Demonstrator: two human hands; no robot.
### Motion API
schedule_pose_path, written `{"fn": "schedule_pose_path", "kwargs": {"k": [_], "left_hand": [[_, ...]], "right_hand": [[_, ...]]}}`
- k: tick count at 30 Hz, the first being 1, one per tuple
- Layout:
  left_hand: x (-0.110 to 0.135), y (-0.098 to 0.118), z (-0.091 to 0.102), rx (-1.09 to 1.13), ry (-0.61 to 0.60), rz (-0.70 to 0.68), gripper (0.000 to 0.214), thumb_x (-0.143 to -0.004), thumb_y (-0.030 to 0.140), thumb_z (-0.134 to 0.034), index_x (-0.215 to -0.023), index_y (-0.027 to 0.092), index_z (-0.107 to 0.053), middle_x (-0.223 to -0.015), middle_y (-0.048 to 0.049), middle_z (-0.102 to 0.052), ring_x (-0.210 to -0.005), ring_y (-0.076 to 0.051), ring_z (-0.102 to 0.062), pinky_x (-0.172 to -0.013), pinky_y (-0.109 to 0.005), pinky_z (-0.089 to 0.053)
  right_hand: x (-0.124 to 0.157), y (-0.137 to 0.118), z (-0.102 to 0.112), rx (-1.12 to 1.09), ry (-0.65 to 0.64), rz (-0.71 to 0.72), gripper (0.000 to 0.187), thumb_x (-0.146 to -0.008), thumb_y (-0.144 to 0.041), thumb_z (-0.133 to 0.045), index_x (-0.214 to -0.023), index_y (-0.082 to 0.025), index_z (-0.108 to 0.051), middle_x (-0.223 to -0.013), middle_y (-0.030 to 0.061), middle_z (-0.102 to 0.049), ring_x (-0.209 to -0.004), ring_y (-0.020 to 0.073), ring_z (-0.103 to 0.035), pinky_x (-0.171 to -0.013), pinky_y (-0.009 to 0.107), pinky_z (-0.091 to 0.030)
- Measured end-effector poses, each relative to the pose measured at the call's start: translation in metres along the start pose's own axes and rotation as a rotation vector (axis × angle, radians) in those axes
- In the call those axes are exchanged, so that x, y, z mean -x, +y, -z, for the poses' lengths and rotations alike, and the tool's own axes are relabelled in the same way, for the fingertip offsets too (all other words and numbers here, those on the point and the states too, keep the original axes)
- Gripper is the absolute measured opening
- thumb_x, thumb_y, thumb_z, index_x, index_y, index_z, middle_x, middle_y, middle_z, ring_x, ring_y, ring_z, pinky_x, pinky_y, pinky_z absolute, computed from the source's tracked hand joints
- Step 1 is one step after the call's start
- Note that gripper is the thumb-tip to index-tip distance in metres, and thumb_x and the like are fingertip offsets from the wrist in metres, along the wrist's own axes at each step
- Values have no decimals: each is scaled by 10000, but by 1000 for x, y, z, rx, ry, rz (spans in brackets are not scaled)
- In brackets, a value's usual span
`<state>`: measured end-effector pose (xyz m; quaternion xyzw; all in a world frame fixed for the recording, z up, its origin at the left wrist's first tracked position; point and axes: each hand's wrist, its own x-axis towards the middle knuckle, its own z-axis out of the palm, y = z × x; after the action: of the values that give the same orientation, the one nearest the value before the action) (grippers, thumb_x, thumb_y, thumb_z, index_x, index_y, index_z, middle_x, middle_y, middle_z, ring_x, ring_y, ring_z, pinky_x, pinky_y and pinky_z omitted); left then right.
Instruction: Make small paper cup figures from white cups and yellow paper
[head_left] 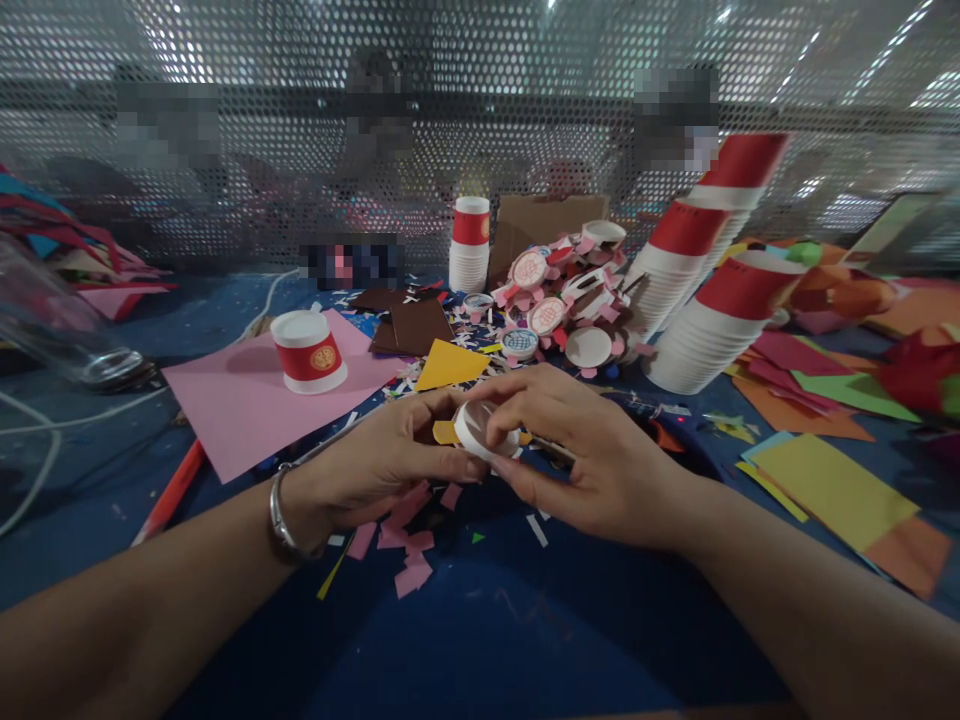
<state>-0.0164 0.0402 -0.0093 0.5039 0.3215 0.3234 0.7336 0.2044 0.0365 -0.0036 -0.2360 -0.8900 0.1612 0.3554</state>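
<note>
Both hands meet in the middle over the blue table, around a small round white paper disc (474,428) with yellow paper tabs (445,432) at its sides. My left hand (390,445) grips its left edge between thumb and fingers. From the right, my right hand (574,440) closes on the disc, fingers bent over its face and thumb below. Just behind the hands lies a yellow paper piece (452,366). To the left, an upside-down red and white paper cup (309,350) stands on a pink paper sheet (247,400).
Stacks of paper cups (694,325) lean at the right; another cup stack (470,245) stands behind. Between them is a heap of tabbed discs (589,347). Coloured paper sheets (832,485) lie right, pink scraps (412,570) in front, a glass jar (67,320) far left. A perforated metal screen (285,190) rises behind.
</note>
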Motion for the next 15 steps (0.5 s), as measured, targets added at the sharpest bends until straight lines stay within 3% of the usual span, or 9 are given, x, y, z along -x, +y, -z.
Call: {"fn": "schedule_pose_path", "kwargs": {"k": [6, 15], "left_hand": [[-1, 3, -2, 99, 5, 0, 341, -750, 85, -849, -1067, 189, -779, -1010, -32, -781, -961, -141, -702, -924, -231, -515], [-7, 5, -5, 202, 48, 1, 362, -738, 140, -892, -1079, 180, -777, -1113, -60, -775, -1002, -178, -718, -929, -284, -540]], "right_hand": [[-3, 0, 5, -51, 28, 12, 47, -933, -151, -619, -919, -195, -614, -1207, 133, -670, -1209, 236, -609, -1008, 405, -486], [-5, 4, 7, -141, 59, -68, 60, -944, -140, -609, -916, -194, -606, -1235, 122, -668, -1233, 207, -605, -1035, 377, -475]]}}
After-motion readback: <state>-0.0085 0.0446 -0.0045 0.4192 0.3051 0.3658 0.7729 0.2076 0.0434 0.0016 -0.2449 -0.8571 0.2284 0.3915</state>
